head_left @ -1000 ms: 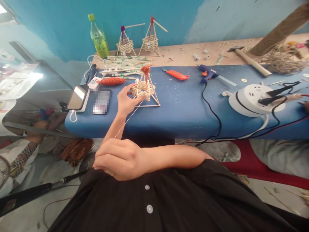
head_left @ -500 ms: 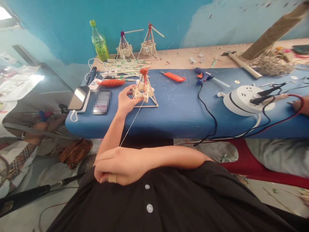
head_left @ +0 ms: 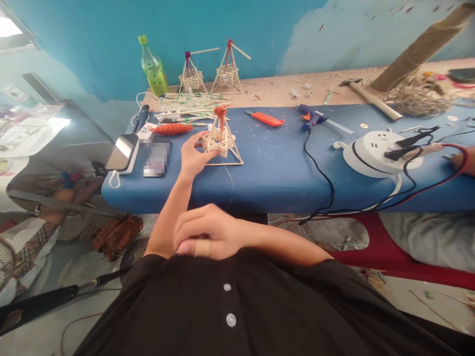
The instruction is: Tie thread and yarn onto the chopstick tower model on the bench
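My left hand (head_left: 195, 157) grips the left side of a small pyramid frame of wooden sticks (head_left: 221, 143), fingers behind and thumb in front. Orange cord is wrapped at its peak, and stacked sticks make a basket inside. The frame stands on the blue tabletop. From it a thin pale thread (head_left: 230, 179) hangs slack over the table edge towards my right hand (head_left: 208, 233). That hand is closed in front of my chest, slightly blurred, with a tan band on one finger. Its fingertips, and the thread's end in them, are hidden.
Behind stand two similar stick frames (head_left: 227, 74) and a green bottle (head_left: 154, 71). Loose sticks (head_left: 181, 106), an orange cord bundle (head_left: 172, 129) and a phone (head_left: 121, 152) lie left. Rightward are an orange-handled cutter (head_left: 267, 119), a glue gun (head_left: 307, 116), a hammer (head_left: 374, 99) and a power strip (head_left: 371, 155).
My right hand has moved right and up, away from my left forearm. The thread, taut before, now hangs slack. My left hand keeps its grip on the frame.
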A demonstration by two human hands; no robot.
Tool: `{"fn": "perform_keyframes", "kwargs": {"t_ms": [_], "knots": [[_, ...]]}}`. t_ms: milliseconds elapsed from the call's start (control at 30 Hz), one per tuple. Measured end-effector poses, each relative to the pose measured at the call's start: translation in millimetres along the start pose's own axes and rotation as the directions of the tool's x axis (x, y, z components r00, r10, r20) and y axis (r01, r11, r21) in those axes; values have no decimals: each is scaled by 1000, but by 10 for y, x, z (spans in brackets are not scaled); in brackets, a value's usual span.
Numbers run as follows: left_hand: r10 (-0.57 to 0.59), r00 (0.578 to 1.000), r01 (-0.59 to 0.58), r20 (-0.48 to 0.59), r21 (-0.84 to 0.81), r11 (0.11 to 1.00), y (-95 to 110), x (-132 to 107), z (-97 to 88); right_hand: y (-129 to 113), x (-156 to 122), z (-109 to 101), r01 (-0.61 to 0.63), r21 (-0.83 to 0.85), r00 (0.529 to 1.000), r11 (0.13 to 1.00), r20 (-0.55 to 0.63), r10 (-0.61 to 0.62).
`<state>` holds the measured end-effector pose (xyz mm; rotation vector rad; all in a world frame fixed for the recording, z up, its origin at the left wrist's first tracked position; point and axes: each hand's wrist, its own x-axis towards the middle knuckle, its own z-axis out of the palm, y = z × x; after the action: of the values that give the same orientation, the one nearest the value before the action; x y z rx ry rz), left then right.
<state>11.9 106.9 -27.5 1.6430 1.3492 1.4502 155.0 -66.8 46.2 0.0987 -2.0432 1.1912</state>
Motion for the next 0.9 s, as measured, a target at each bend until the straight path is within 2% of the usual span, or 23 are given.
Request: {"fn": "perform_keyframes", "kwargs": {"t_ms": [33, 67, 100, 133, 167, 200, 267, 367, 467, 600, 767, 900], "knots": [[-2, 1000, 2, 3, 0, 1000, -7, -3, 1, 23, -68, -87, -34, -103, 989, 994, -144, 19], [-5, 1000, 5, 3, -4, 1000, -13, -7, 3, 64, -137, -180, -98, -236, 949, 967, -315, 20], [-10, 1000, 10, 3, -15, 1000, -17, -10, 4, 123, -202, -278, -218, -375, 869, 901, -495, 4], [-12, 1000, 12, 2, -29, 1000, -18, -14, 6, 198, -260, -378, -350, -481, 767, 804, -639, -48], [-11, 1000, 11, 2, -44, 999, -17, -16, 7, 286, -309, -477, -460, -541, 678, 705, -726, -115], [-6, 1000, 6, 4, -57, 998, -15, -18, 7, 380, -348, -570, -528, -558, 624, 640, -767, -153], [10, 1000, -9, 3, -70, 997, -6, -18, 6, 561, -393, -728, -584, -549, 580, 598, -797, -165], [2, 1000, -2, 4, -82, 997, 9, -20, -2, 751, -391, -871, -629, -539, 574, 560, -808, -132], [-15, 1000, 17, 22, -88, 996, 27, -30, -12, 835, -355, -925, -657, -538, 564, 529, -816, -129], [-8, 1000, 9, 27, -40, 999, 71, -54, -21, 876, -329, -955, -666, -564, 567, 489, -808, -160], [45, 999, -45, -5, 13, 999, 123, -74, -21, 910, -313, -974, -710, -579, 564, 400, -808, -169], [60, 998, -60, 10, 47, 997, 140, -77, -30, 922, -272, -990, -755, -568, 553, 328, -820, -146]]}}
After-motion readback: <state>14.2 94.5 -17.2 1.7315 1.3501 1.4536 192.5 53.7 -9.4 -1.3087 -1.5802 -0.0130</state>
